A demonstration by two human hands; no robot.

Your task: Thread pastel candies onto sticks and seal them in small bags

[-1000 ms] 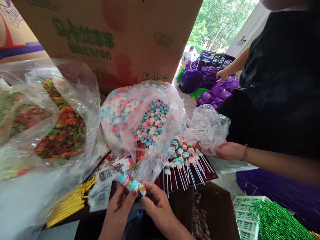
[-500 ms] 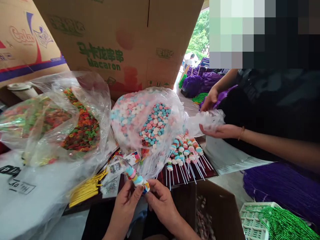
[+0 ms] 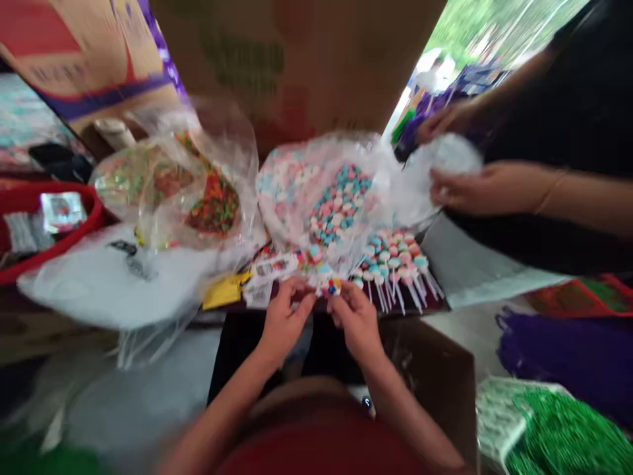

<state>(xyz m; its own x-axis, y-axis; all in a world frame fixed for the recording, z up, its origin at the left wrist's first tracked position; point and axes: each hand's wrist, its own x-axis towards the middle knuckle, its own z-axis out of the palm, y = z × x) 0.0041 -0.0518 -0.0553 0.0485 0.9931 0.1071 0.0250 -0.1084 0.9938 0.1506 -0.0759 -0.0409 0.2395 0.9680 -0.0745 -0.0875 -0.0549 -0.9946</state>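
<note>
Both my hands meet at the table's front edge around a small candy skewer [image 3: 324, 277], pastel pieces in a clear wrapper with a colourful printed end. My left hand [image 3: 287, 316] pinches its left side with thumb and fingers. On the other side, the fingers of my right hand [image 3: 355, 319] close on the printed end. Just behind lies a clear bag of pink, blue and white candies [image 3: 341, 201]. Several candy skewers on white sticks [image 3: 395, 264] lie to the right of my hands. Motion blur hides the fine detail of the wrapper.
A bag of orange and green ring candies [image 3: 215, 204], yellow ties [image 3: 225, 290] and a red basket [image 3: 93, 211] are to the left. A big cardboard box [image 3: 316, 72] stands behind. At right, a co-worker's hands [image 3: 465, 188] hold clear plastic. An open carton [image 3: 435, 376] sits below.
The view has swung left and down, showing the red basket and my forearms. My hands still hold the candy skewer. The co-worker's hands have shifted with the plastic.
</note>
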